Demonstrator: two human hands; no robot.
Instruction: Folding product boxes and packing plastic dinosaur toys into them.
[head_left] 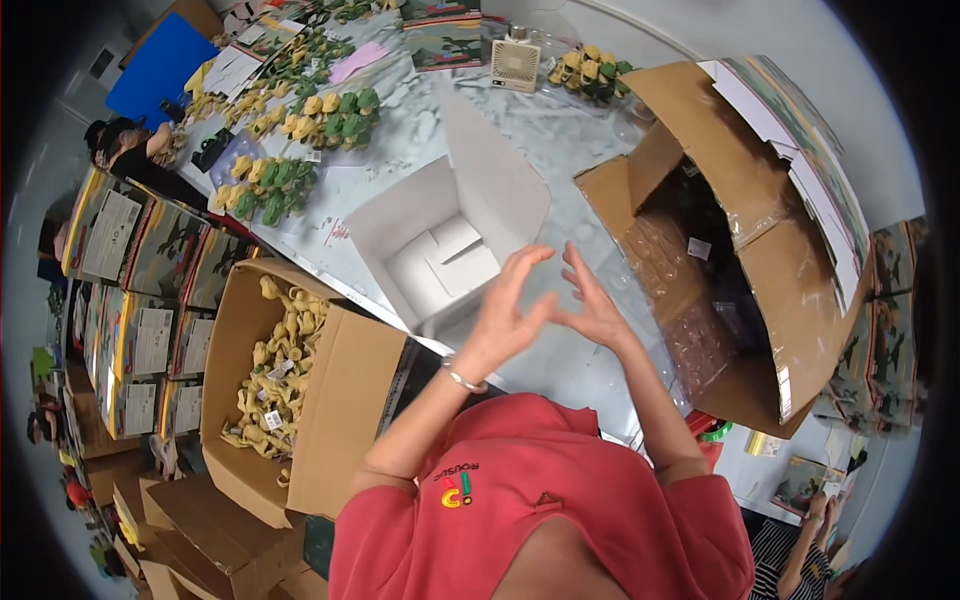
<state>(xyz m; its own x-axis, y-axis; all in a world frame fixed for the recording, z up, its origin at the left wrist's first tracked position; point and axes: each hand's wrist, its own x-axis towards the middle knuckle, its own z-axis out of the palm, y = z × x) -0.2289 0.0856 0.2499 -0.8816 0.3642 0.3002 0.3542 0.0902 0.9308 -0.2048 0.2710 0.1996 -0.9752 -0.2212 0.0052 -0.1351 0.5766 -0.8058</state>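
Note:
An open white cardboard box (395,220) stands on the marbled table in front of me, its lid raised at the far side. Inside, only the folded bottom flaps show. My left hand (508,312) is just off the box's near right corner, with its fingers stretched out and nothing in it. Close beside it, my right hand (596,308) hovers over the table, fingers spread and bare. The two hands face each other, their thumbs close together; whether they touch I cannot tell.
To the left, a brown carton (345,375) holds many yellow toy figures (275,375). A large open carton (745,205) with clear plastic bags inside sits at right. Bundles of yellow and green toys (340,120) and a small fan (515,62) are farther back. Co-workers sit at both sides.

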